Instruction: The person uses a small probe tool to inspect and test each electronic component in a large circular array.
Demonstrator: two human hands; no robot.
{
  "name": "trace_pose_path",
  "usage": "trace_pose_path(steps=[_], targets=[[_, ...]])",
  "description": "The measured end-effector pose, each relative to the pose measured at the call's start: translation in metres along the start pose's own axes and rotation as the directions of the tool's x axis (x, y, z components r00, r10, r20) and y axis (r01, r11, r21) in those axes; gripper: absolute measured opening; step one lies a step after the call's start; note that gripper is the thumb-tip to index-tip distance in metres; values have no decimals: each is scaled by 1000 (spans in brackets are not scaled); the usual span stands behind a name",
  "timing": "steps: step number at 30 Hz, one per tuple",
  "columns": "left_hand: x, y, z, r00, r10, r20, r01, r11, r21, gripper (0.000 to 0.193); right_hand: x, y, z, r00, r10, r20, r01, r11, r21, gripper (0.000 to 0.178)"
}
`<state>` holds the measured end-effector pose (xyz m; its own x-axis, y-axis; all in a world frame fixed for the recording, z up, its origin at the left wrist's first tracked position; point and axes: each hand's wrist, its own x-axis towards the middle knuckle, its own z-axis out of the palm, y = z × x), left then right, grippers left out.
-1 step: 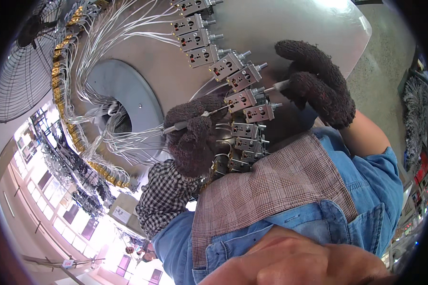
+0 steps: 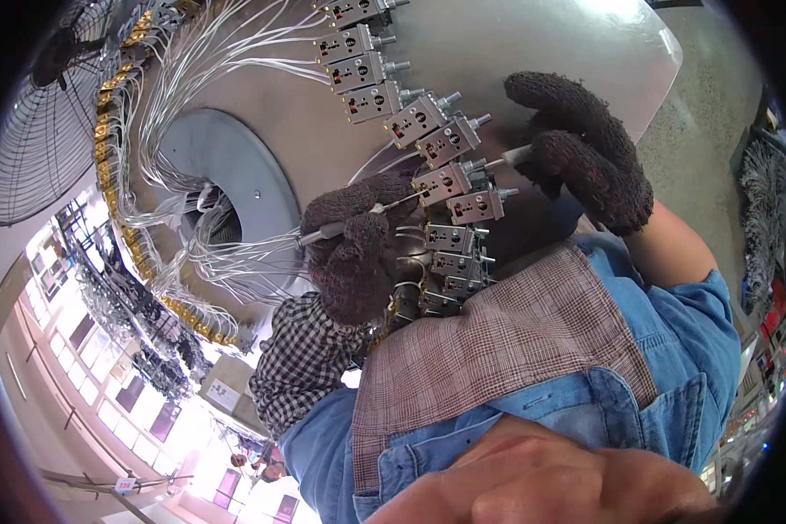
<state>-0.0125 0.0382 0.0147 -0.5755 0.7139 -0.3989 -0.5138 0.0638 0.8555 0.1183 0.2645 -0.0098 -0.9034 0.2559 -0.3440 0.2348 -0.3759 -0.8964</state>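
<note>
Dark knitted gloves cover both hands. My left hand [image 2: 349,249] is closed around a slim tool with a grey handle [image 2: 325,233]; its thin metal shaft points at the inner side of a small metal block [image 2: 442,184]. On the block's outer side, my right hand [image 2: 585,157] pinches another tool with a grey handle [image 2: 517,156]. Its short metal shaft reaches the threaded stud of that block. Neither tool's exact kind can be made out. Neighbouring metal blocks [image 2: 475,208] with studs stand in a curved row. Some lower blocks are partly hidden beside my left glove.
The blocks sit on a large round metal plate [image 2: 524,52]. Bundles of white wires [image 2: 183,96] run from a grey central ring [image 2: 266,179] to the blocks and a curved row of brass-coloured parts [image 2: 105,148]. A caged fan [image 2: 44,140] stands at far left.
</note>
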Motion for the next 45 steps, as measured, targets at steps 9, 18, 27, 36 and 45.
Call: trace_pose_path(steps=[9,18,27,36,45], targets=[[1,-14,-10,997,53,49,-49,994,-95,27,7,6,-1,951,-309,-18,293,917,-271,36],[4,-18,-22,996,-72,46,74,997,-33,42,5,-3,4,976,-195,-97,170,960,-224,31],[10,-3,-2,996,86,-11,-76,927,367,19,4,-11,6,990,66,-124,-73,996,-51,28],[6,-23,-2,983,128,-132,-156,959,-235,19,9,5,-9,998,-67,-17,60,964,-259,30],[6,-24,-11,973,226,54,-218,968,-124,44,6,-5,-10,997,-80,17,82,993,-82,36]])
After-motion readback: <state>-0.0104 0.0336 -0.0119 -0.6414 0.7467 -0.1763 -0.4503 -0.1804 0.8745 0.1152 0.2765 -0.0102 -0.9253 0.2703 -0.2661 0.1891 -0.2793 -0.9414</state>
